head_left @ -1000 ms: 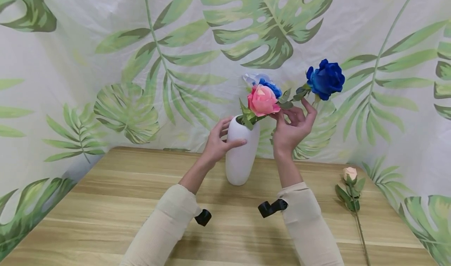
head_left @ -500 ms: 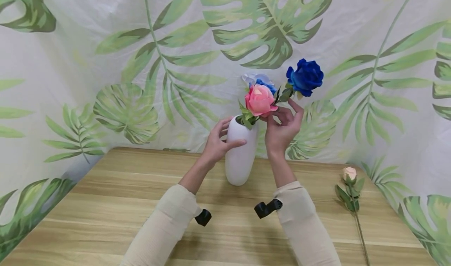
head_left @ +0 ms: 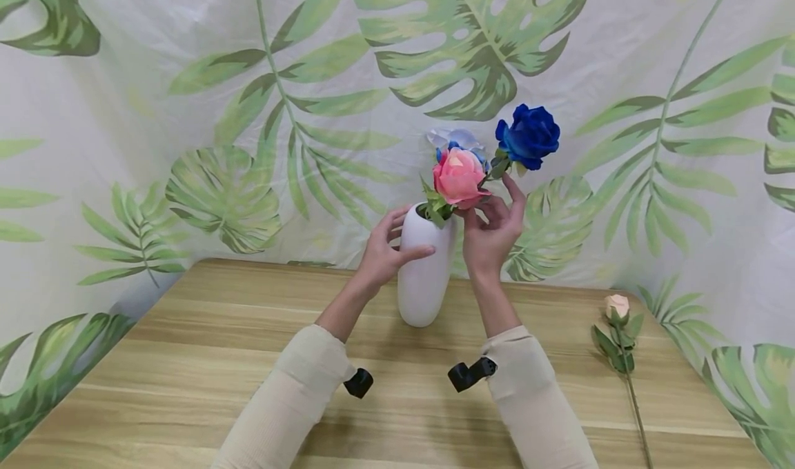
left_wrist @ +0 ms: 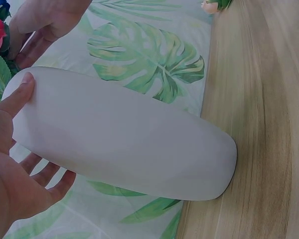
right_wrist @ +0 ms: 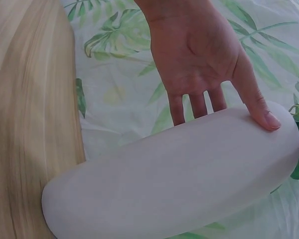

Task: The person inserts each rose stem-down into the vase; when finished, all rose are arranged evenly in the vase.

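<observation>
Head view showed a smooth white oval vase [head_left: 425,269] standing upright on the wooden table [head_left: 186,358], with a pink rose [head_left: 458,176] and a pale blue flower [head_left: 456,141] in its mouth. The left hand [head_left: 386,250] curled around the vase's upper side, thumb across the front. The right hand [head_left: 491,229] pinched the stem of a dark blue rose [head_left: 528,136] just beside the pink one.

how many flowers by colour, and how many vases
dark blue rose: 1
pink rose: 1
pale blue-white flower: 1
peach rosebud: 1
white vase: 1
total: 5 things, 4 of them flowers
</observation>
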Tool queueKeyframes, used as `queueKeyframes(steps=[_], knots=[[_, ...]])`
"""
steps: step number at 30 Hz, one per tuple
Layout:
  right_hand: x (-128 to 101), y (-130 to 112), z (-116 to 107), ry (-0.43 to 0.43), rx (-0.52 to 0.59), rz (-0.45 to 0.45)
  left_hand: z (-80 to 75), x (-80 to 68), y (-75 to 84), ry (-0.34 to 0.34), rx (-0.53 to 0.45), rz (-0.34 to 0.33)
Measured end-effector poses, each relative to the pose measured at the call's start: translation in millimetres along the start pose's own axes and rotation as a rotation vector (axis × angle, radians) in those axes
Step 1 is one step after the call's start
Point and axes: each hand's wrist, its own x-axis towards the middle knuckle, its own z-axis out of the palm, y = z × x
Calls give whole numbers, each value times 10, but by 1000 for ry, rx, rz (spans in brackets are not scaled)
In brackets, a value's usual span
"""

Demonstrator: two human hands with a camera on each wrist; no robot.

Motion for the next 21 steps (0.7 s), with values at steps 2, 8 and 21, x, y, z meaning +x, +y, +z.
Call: queueKeyframes(steps=[2,8,21], knots=[[-5,1,4,-5,7,-1,3,1,-3,1,3,1],[-26,24,38,-36,-32,4,9,1,-2,-5,9,5],[-58,80,1,-135,-218,-96,-6,-2,-6,-10,15,2]])
